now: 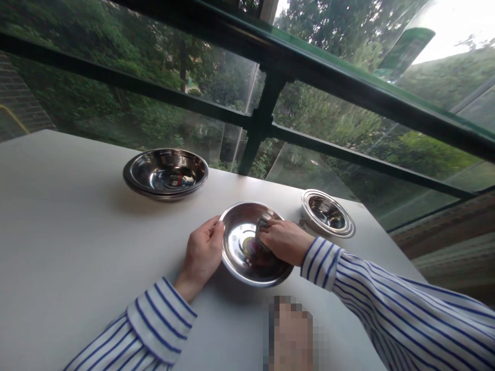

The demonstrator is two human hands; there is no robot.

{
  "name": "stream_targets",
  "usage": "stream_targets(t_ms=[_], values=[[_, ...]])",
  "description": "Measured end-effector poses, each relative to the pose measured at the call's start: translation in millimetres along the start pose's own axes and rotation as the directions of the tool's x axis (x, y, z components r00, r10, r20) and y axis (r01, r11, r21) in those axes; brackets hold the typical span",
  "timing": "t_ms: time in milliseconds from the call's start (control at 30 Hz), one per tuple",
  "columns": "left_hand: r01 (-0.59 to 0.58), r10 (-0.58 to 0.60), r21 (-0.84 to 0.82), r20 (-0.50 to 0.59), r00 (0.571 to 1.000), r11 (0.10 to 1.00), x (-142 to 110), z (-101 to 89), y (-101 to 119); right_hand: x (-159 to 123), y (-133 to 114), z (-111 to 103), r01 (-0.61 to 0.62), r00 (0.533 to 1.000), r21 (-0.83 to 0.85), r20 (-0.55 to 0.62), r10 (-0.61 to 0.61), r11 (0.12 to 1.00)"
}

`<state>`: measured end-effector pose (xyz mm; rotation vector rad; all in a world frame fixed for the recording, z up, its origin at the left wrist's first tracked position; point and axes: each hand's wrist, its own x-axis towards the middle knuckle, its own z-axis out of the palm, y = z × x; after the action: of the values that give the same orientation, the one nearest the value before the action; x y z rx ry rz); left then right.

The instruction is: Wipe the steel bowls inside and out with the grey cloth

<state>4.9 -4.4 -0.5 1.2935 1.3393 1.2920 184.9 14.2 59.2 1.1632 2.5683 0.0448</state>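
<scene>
A shiny steel bowl (242,242) sits on the white table (69,232) right in front of me. My left hand (201,255) grips the bowl's left rim, thumb on the edge. My right hand (283,240) is inside the bowl, fingers closed on a small grey scouring pad (262,224) pressed against the inner wall. Both arms wear white sleeves with blue stripes.
A wider stack of steel bowls (165,172) stands at the back left. A smaller steel bowl (328,213) with a broad rim stands at the right, near the table's far edge. Behind the table runs a dark railing (263,116) with glass panels and trees beyond.
</scene>
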Motion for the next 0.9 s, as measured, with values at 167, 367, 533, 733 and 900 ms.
stream_targets(t_ms=[167,367,533,733,900], values=[[0.002,-0.002,-0.003,-0.032,0.999,1.000,-1.3,2.1,-0.7,-19.7,1.4,-4.2,0.063,0.991,0.080,0.114,-0.072,0.995],[0.005,-0.006,-0.023,-0.030,1.000,1.000,-0.9,1.6,-0.6,-24.6,-2.3,-0.5,0.259,0.958,0.283,0.049,-0.284,0.924],[0.008,-0.008,-0.033,-0.008,1.000,0.999,0.1,0.8,-2.3,-19.9,-9.7,1.0,0.365,0.928,0.399,-0.085,-0.362,0.841],[-0.014,0.014,-0.016,0.011,1.000,1.000,0.7,-0.6,-3.6,-3.7,-21.8,3.3,0.445,0.896,0.309,-0.163,-0.414,0.841],[-0.037,0.039,-0.030,0.057,0.998,0.999,1.4,-2.1,-3.5,21.0,-21.9,15.1,0.303,0.940,0.306,-0.255,-0.229,0.903]])
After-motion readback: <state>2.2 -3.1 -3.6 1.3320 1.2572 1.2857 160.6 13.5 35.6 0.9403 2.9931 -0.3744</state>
